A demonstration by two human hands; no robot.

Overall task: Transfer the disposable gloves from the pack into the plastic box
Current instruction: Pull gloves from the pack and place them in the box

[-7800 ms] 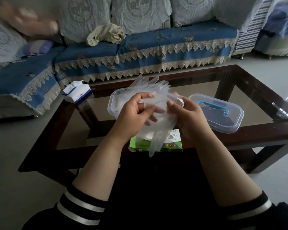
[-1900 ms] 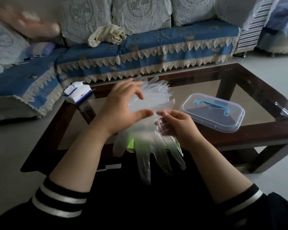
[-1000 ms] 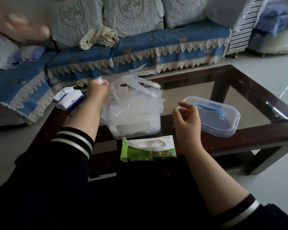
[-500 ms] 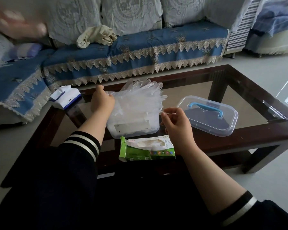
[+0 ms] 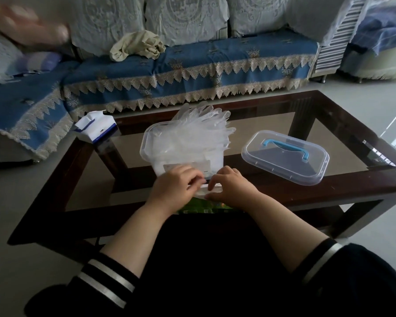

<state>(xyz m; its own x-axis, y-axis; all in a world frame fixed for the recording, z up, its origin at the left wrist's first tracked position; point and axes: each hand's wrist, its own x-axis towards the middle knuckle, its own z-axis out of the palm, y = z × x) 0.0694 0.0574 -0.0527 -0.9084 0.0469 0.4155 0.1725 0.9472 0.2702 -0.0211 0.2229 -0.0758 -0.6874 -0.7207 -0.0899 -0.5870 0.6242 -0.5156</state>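
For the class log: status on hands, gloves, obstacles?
Both hands on the green pack. Gloves heaped in open box. Lid aside, nothing blocking.

Dim daylight, blurred upper-left corner.

Sitting room: furniture and floor.
Dark wood-framed bench point(image 5: 363, 177) with glass top; sofa point(image 5: 192, 72) behind, blue cover with lace fringe, pale lace-covered cushions point(image 5: 185, 17), crumpled beige cloth point(image 5: 137, 45) on seat; glossy light tiled floor point(image 5: 375, 97) reflecting daylight at right.
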